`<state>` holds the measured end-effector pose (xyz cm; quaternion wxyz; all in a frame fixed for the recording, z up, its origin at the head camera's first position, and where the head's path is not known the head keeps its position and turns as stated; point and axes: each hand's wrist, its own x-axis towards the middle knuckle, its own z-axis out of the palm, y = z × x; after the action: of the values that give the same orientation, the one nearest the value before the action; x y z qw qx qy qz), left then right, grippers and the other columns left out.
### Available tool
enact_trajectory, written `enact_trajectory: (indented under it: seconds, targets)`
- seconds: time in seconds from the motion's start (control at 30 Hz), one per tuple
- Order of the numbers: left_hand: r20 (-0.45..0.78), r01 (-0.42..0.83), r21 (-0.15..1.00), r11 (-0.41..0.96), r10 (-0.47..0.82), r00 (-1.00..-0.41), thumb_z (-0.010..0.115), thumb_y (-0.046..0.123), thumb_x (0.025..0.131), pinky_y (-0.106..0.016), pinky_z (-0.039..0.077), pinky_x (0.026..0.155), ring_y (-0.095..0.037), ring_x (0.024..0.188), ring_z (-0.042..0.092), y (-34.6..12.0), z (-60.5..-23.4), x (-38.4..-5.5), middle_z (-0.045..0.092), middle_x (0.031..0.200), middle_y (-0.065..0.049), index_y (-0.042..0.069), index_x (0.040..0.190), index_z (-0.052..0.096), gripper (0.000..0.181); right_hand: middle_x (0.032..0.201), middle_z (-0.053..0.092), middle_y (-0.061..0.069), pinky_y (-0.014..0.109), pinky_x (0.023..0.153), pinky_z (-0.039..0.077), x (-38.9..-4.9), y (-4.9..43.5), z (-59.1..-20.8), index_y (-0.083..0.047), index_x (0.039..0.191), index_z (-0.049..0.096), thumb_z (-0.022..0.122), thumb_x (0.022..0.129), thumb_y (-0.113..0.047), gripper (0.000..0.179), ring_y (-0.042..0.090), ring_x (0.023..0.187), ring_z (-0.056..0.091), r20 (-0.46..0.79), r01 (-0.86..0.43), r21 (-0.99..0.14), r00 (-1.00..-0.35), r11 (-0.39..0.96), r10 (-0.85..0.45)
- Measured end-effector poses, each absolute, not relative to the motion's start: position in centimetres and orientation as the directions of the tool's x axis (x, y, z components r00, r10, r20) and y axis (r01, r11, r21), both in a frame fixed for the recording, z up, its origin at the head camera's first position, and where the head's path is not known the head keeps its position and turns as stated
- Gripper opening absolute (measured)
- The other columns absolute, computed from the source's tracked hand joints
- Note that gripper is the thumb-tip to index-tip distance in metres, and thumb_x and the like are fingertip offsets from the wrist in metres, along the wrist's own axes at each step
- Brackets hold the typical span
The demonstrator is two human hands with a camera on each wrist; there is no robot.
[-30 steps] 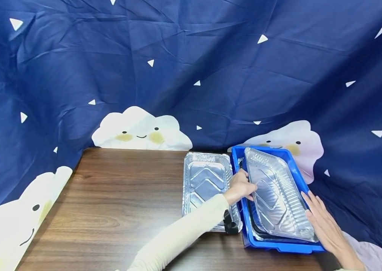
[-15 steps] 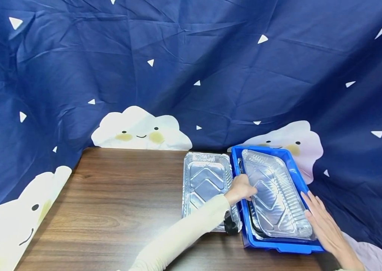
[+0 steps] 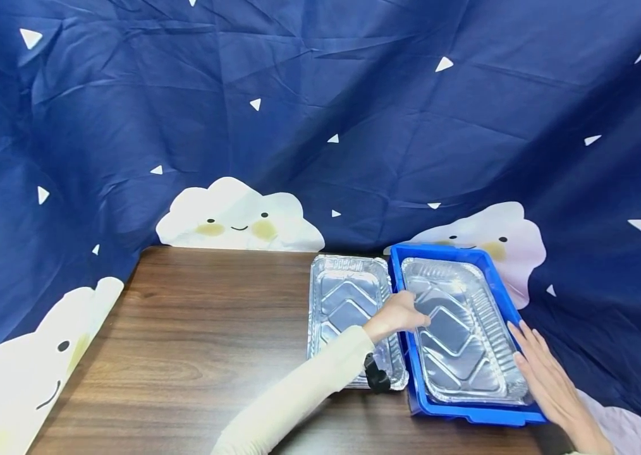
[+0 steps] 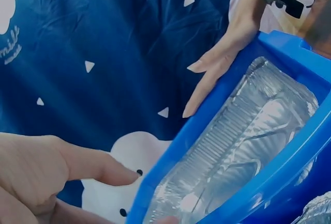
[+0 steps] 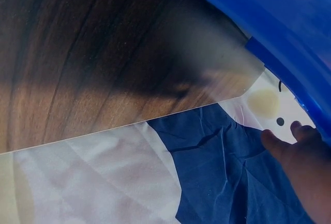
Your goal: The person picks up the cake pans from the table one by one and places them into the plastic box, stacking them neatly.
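A rectangular foil tray (image 3: 451, 335) lies inside a blue plastic bin (image 3: 468, 414), filling most of it. Over the bin's left rim is my left hand (image 3: 399, 314), at the tray's left edge. In the left wrist view the thumb and fingers of the left hand (image 4: 41, 175) are spread apart, with no foil between them. My right hand (image 3: 548, 379) rests along the bin's right side with straight fingers. Only part of the right hand (image 5: 300, 162) shows in the right wrist view, beside the blue wall. Anything under the tray is hidden.
A second foil tray (image 3: 346, 303) lies on the brown wooden table (image 3: 212, 328), close to the bin's left side and partly covered by my left forearm. Behind the table hangs a dark blue cloth (image 3: 298, 95) with white clouds and triangles.
The foil tray has gone from tilted, with my left hand gripping its left edge, to lying level in the bin. The left hand has loosened from it. My right hand has stayed put.
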<state>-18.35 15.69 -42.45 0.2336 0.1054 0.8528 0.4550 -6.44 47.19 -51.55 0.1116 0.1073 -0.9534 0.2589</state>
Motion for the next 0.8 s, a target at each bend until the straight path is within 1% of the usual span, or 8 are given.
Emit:
enact_trajectory:
  seconds: [0.07, 0.13, 0.27, 0.37, 0.47, 0.57, 0.67, 0.8]
  targets:
    - [-0.298, -0.013, 0.821, 0.571, 0.408, -0.863, 0.078, 0.015, 0.090, -0.024, 0.055, 0.098, -0.015, 0.111, 0.070, 15.5, -42.1, -18.2, 0.068, 0.139, -0.006, 0.002, 0.143, 0.063, 0.057, 0.171, 0.017, 0.029, 0.068, 0.126, -0.003, -6.4, 47.1, -51.6, -0.008, 0.167, 0.029, 0.043, 0.111, -0.010, 0.058, 0.045, 0.160, 0.002, 0.269, -0.264, -0.474, -0.952, 0.840, -0.147]
    - [-0.292, 0.006, 0.822, 0.569, 0.431, -0.854, 0.078, 0.017, 0.090, -0.024, 0.053, 0.099, -0.014, 0.115, 0.064, 15.3, -42.3, -18.2, 0.066, 0.142, -0.004, 0.003, 0.144, 0.063, 0.058, 0.172, 0.016, 0.028, 0.068, 0.126, -0.003, -6.4, 47.0, -51.8, -0.009, 0.167, 0.028, 0.042, 0.111, -0.011, 0.058, 0.045, 0.160, 0.002, 0.266, -0.264, -0.481, -0.952, 0.836, -0.148]
    - [-0.263, -0.001, 0.867, 0.498, 0.456, -0.850, 0.079, 0.013, 0.088, -0.022, 0.053, 0.090, -0.016, 0.109, 0.066, 14.7, -42.9, -18.5, 0.067, 0.141, -0.006, 0.006, 0.148, 0.060, 0.063, 0.172, 0.016, 0.028, 0.068, 0.126, -0.003, -6.4, 46.8, -52.0, -0.010, 0.168, 0.028, 0.043, 0.111, -0.012, 0.059, 0.045, 0.160, 0.002, 0.257, -0.257, -0.480, -0.955, 0.839, -0.146]
    - [-0.234, -0.036, 0.926, 0.376, 0.494, -0.838, 0.076, 0.006, 0.089, -0.024, 0.057, 0.087, -0.022, 0.109, 0.070, 13.8, -43.5, -18.8, 0.066, 0.141, -0.012, 0.005, 0.151, 0.056, 0.065, 0.172, 0.016, 0.029, 0.067, 0.127, -0.003, -6.4, 46.9, -51.9, -0.010, 0.168, 0.028, 0.044, 0.111, -0.012, 0.059, 0.045, 0.160, 0.002, 0.255, -0.252, -0.475, -0.956, 0.843, -0.143]
    - [-0.209, -0.089, 0.968, 0.236, 0.551, -0.808, 0.072, 0.000, 0.091, -0.031, 0.062, 0.088, -0.028, 0.107, 0.073, 12.4, -44.0, -19.2, 0.064, 0.141, -0.018, 0.001, 0.150, 0.055, 0.061, 0.172, 0.016, 0.028, 0.068, 0.126, -0.003, -6.5, 47.1, -51.8, -0.011, 0.168, 0.027, 0.044, 0.111, -0.012, 0.059, 0.045, 0.160, 0.002, 0.251, -0.250, -0.472, -0.957, 0.846, -0.142]
    - [-0.183, -0.122, 0.982, 0.141, 0.599, -0.780, 0.070, -0.002, 0.093, -0.041, 0.063, 0.092, -0.032, 0.104, 0.073, 11.0, -44.5, -19.5, 0.063, 0.140, -0.023, -0.002, 0.148, 0.055, 0.057, 0.172, 0.016, 0.028, 0.069, 0.126, -0.002, -6.5, 47.1, -51.7, -0.011, 0.168, 0.027, 0.044, 0.111, -0.012, 0.060, 0.047, 0.160, 0.002, 0.254, -0.255, -0.468, -0.956, 0.846, -0.147]
    - [-0.170, -0.121, 0.985, 0.121, 0.627, -0.760, 0.070, -0.001, 0.094, -0.045, 0.063, 0.093, -0.034, 0.104, 0.073, 9.9, -44.9, -19.7, 0.061, 0.140, -0.027, -0.004, 0.146, 0.055, 0.054, 0.171, 0.017, 0.029, 0.069, 0.126, -0.001, -6.4, 47.2, -51.7, -0.010, 0.168, 0.028, 0.045, 0.111, -0.011, 0.059, 0.047, 0.159, 0.003, 0.265, -0.265, -0.466, -0.952, 0.844, -0.152]
    - [-0.149, -0.099, 0.988, 0.115, 0.628, -0.763, 0.070, -0.001, 0.094, -0.039, 0.064, 0.087, -0.033, 0.101, 0.072, 8.5, -45.1, -20.0, 0.061, 0.139, -0.030, -0.006, 0.145, 0.055, 0.054, 0.171, 0.017, 0.030, 0.068, 0.126, -0.002, -6.4, 47.2, -51.5, -0.009, 0.167, 0.028, 0.045, 0.111, -0.011, 0.059, 0.046, 0.160, 0.002, 0.268, -0.269, -0.469, -0.951, 0.841, -0.155]
